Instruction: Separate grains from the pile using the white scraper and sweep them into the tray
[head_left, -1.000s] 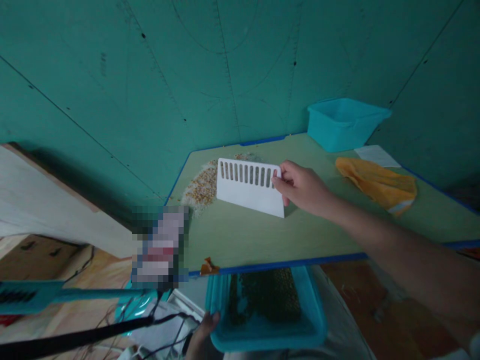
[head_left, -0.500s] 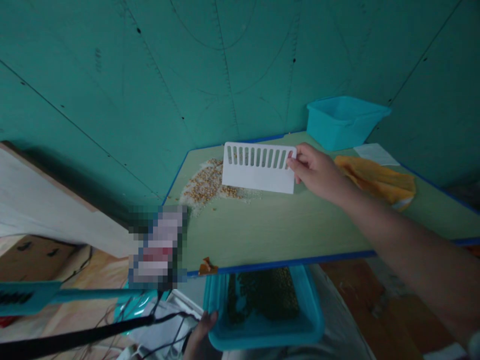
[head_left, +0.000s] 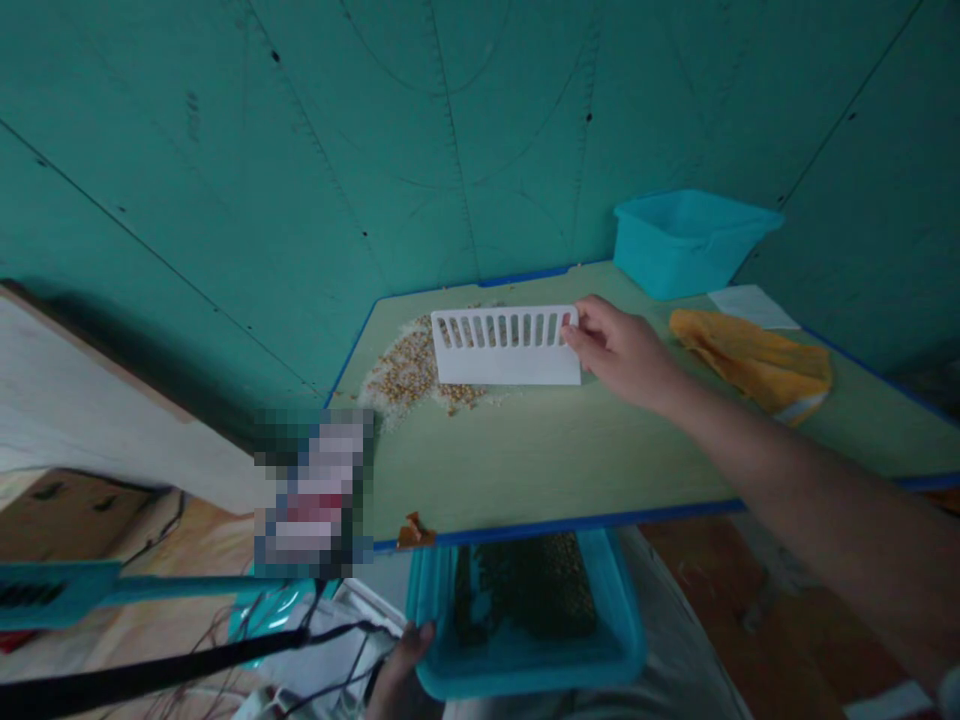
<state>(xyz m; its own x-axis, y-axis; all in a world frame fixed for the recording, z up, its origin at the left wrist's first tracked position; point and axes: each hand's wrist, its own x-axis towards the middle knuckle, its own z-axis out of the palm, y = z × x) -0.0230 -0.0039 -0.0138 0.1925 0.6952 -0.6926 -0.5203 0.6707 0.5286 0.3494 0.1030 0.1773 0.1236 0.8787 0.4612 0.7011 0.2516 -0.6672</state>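
Pinched by one end in my right hand (head_left: 615,350) is a flat white slotted plastic plate (head_left: 510,368), a row of slots along its upper part. The plate stands on edge above the table, hiding part of a pile of yellow kernels and white grains (head_left: 405,375); kernels show through the slots. Low in the picture, my left hand (head_left: 409,655) grips the left rim of a turquoise tub (head_left: 525,670), its thumb over the edge. Dark green and brownish small grains lie inside that tub, which sits below the table's front edge, over my lap.
At the table's (head_left: 570,460) back right stands another turquoise tub (head_left: 667,260). An orange cloth (head_left: 757,360) and a white sheet (head_left: 754,307) lie near it. A brown scrap (head_left: 414,533) sits at the front edge. A blurred-out object (head_left: 319,490) is at the left. Green wall behind.
My right hand has moved the white slotted plate slightly left, with its top edge lower. My left hand and the tub it holds stay in place.
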